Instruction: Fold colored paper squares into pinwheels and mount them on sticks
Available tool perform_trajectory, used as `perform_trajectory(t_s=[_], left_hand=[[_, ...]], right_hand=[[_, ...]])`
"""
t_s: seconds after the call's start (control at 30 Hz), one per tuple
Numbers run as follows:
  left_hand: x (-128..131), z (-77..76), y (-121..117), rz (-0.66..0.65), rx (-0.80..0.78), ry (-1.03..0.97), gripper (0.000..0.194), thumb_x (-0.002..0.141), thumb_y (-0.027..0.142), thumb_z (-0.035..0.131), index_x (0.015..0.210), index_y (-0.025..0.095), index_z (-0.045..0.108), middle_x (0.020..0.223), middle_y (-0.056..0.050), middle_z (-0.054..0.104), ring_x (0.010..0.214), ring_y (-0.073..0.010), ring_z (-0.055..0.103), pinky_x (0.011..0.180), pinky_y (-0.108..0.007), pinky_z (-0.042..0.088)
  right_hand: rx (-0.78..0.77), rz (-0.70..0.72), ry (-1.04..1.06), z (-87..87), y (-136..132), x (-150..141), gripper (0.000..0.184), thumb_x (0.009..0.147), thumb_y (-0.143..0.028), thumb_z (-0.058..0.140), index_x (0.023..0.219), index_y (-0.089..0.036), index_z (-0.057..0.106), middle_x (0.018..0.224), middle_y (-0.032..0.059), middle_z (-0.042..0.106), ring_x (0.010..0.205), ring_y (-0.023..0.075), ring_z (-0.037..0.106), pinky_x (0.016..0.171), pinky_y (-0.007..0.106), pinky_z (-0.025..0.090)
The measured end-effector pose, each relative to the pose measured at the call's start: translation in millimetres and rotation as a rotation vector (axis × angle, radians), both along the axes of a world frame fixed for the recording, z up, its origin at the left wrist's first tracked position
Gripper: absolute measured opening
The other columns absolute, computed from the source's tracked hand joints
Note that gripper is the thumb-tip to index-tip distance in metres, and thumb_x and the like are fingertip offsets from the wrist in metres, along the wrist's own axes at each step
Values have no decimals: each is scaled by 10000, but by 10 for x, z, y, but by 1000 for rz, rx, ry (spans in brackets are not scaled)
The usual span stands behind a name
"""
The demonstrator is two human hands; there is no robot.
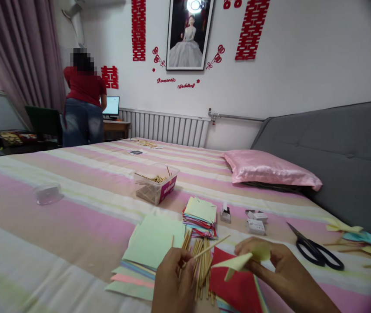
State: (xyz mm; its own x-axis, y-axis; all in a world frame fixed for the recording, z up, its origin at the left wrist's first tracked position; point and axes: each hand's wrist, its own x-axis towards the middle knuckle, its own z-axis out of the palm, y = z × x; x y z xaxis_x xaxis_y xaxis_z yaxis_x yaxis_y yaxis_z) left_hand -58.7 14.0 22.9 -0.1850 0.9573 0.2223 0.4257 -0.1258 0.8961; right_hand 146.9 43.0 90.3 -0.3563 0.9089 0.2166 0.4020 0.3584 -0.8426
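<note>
My left hand (172, 278) is closed in a pinch on a thin wooden stick (212, 245) that points up to the right. My right hand (270, 256) is closed on a folded pale yellow paper piece (237, 262). Both hands hover over a bundle of wooden sticks (201, 265) and a red paper sheet (237, 287) on the striped bed (74, 208). A light green sheet (154, 239) tops a spread of coloured paper at the left. A stack of small coloured paper squares (201, 216) lies just beyond.
Black scissors (315, 250) lie to the right, beside finished folded paper pieces (361, 237). A clear box of sticks (155, 184), small white boxes (256, 221), a clear lid (48, 193) and a pink pillow (266, 169) are on the bed. A person (82, 100) stands far left at a desk.
</note>
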Motion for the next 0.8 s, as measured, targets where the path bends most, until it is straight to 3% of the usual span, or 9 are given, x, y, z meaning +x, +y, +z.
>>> perform_trajectory(t_s=[0.17,0.3,0.5,0.8], left_hand=[[-69,66,-18,-138,29,-218,249,807,386,491,780,165,601,677,-10,579,642,-151,509,594,-229,395],[-147,26,4,-149,18,-293,267,799,396,516,840,160,635,724,-31,609,686,-157,507,634,-238,396],[-190,30,-3,-191,4,-337,292,790,421,527,798,151,637,710,-24,576,685,-148,480,626,-237,379],[-173,21,-12,-196,-18,-367,317,787,444,524,793,143,624,692,-14,551,672,-138,456,611,-231,361]], right_hand=[[412,9,-88,-91,62,60,90,783,-298,601,736,-261,669,1133,50,587,1013,219,573,835,293,476],[619,40,-37,-106,55,42,75,776,-231,623,816,-275,668,1058,40,634,894,171,638,746,229,526],[826,26,-37,-39,-15,0,68,770,-227,633,812,-238,684,873,45,707,797,158,681,674,184,553],[916,-22,-55,-21,-14,-24,65,776,-256,628,795,-226,683,825,35,724,761,150,689,673,196,550]])
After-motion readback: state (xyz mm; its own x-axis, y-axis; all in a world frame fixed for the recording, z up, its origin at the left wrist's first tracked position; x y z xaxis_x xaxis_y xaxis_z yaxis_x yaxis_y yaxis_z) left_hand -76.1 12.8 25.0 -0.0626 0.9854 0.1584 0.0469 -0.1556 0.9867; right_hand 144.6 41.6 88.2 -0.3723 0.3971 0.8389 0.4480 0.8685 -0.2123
